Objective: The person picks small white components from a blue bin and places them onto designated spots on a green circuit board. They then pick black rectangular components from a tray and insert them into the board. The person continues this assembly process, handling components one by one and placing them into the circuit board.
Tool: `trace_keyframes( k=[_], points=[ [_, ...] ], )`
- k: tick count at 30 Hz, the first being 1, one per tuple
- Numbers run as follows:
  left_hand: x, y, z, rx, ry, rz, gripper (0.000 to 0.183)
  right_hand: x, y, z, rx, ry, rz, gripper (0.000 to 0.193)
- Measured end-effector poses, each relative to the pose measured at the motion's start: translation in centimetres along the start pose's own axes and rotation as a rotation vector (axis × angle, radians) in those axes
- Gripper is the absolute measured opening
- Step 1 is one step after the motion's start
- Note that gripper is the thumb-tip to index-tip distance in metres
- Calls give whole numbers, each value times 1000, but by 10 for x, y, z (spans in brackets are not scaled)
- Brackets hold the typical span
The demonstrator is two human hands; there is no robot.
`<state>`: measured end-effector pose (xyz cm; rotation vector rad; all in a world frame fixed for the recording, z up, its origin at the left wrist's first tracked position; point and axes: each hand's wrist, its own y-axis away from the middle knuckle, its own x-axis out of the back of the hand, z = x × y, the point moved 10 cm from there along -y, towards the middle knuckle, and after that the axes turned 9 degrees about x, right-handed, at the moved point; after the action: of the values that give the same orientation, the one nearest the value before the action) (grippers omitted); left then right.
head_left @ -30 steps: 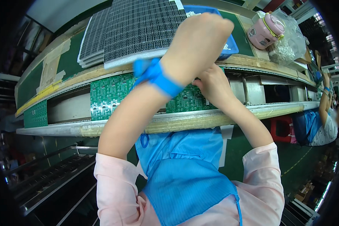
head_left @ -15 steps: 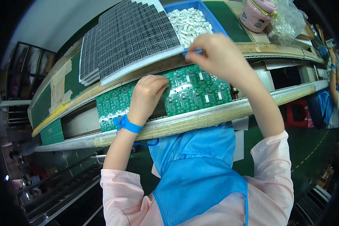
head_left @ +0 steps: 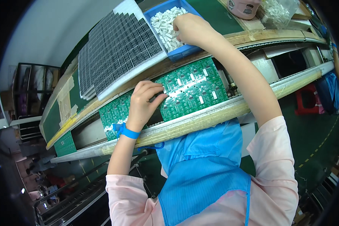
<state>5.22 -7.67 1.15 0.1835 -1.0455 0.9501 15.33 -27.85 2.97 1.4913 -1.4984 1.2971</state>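
Note:
My left hand (head_left: 144, 100), with a blue wrist strap (head_left: 129, 132), rests over the left edge of a green circuit board (head_left: 184, 107). Its thumb and fingertips close on a small white block-shaped part (head_left: 164, 89) at that edge. Several similar white parts stand on the board. My right hand (head_left: 195, 31) reaches into a blue bin (head_left: 180, 52) heaped with loose white parts (head_left: 164, 27). Its fingers are curled down among them, and whatever lies between the fingertips is hidden.
Stacked sheets of black, square-celled parts (head_left: 120, 47) lie left of the bin. Another green board (head_left: 115, 109) sits on the rail track under my left wrist. Taped rail (head_left: 188, 128) runs along the near side. A pink container (head_left: 245, 8) and a clear bag (head_left: 278, 13) stand far right.
My right hand has moved from above the bin's near edge into the white parts. One more white part shows on the board's upper row, and another between my left fingertips. The view has shifted slightly.

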Motion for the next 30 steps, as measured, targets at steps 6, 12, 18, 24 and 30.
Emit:
trace_keyframes(
  k=[6, 12, 18, 24, 30],
  points=[
    [-6, -3, -1, 17, 94, 6, 11, 1, 2, 8, -8, -50, 148, 12],
    [-10, -10, -8, 119, -29, 57, 7, 15, 12, 2, 28, -136, 307, 11],
    [-1, -9, -17, 225, 45, 165, 19, 38, 26, 4, 166, -190, 644, 16],
    [-10, -6, 12, -47, 8, 51, 22, 93, 55, -13, 10, -788, 538, 27],
    [-8, -3, 7, -36, 39, 73, 18, 84, 95, -42, 181, -737, 465, 16]
  ],
)
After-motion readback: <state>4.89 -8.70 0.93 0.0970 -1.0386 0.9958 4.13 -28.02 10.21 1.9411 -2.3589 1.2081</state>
